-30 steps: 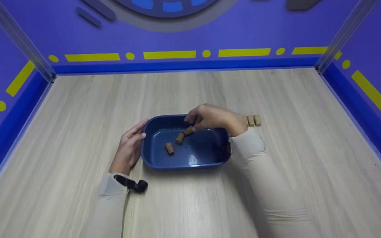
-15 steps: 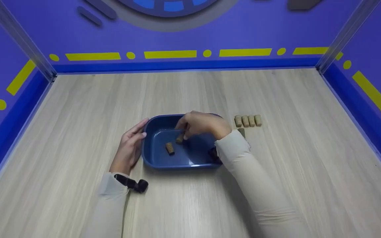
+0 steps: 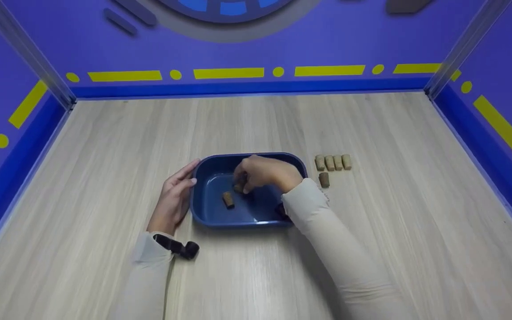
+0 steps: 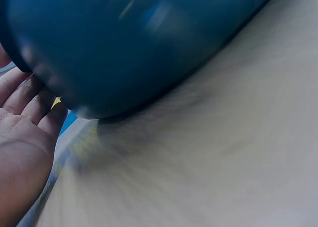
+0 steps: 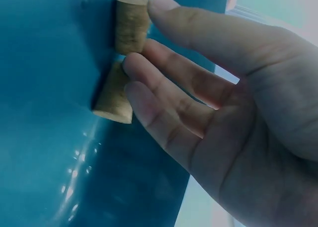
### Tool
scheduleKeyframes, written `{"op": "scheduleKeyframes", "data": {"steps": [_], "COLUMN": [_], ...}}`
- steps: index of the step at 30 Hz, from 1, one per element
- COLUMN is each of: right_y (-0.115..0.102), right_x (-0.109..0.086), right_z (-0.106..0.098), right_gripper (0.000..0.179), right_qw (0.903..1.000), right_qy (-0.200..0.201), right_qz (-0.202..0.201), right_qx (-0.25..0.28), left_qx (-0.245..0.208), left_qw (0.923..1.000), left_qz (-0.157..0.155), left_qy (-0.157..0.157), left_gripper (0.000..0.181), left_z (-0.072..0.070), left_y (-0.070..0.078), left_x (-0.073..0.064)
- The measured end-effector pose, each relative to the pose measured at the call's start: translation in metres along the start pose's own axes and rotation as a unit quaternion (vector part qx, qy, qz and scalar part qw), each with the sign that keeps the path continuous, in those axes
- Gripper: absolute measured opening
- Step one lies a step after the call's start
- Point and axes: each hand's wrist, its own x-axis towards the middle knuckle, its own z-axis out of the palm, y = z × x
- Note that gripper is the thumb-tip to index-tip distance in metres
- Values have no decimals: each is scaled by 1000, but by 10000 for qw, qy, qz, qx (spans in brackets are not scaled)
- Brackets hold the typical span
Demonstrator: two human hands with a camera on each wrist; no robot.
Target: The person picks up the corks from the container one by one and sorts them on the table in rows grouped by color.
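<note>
Dark blue plastic forms the tub (image 3: 247,224) at the middle of the frame, and the work in hand seems to be handling corks inside it, though whether one is being picked up or set straight I cannot tell. The right hand (image 3: 267,171) reaches in from the right, fingers bent over a cork (image 3: 238,188) that only peeps out beneath them. The right wrist view shows thumb and fingers apart and loosely curved, the thumb tip at the side of an upper cork (image 5: 132,26) and the fingertips by a lower cork (image 5: 113,98); no firm grip shows. Another cork (image 3: 228,200) lies loose on the tub floor, between the two hands and lower left of the right fingertips. The left hand (image 3: 175,195) steadies the tub's left end, fingers extended along its outside and thumb at the rim. Right of centre, well apart from the left hand, four corks in a row (image 3: 330,162) lie on the table, with a darker cork (image 3: 324,180) just below them. Next, I judge, calls for a light pinch while the left hand keeps the tub steady.
</note>
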Motion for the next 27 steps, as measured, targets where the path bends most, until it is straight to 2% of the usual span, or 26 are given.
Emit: {"op": "scheduleKeyframes", "data": {"steps": [6, 16, 27], "right_y": [1, 1, 2], "right_x": [1, 0, 3], "right_z": [2, 5, 12], "right_gripper": [20, 18, 16], "right_qw": [9999, 9998, 9999], "right_qy": [40, 135, 91], "right_qz": [-94, 105, 68], "right_qx": [32, 118, 77], "left_qx": [122, 63, -30], "left_qw": [9999, 10000, 10000], "left_qz": [-15, 1, 39], "left_qy": [-5, -16, -6], "left_gripper": [55, 54, 52], "left_z": [2, 1, -2], "left_y": [2, 1, -1], "left_x": [2, 4, 3]}}
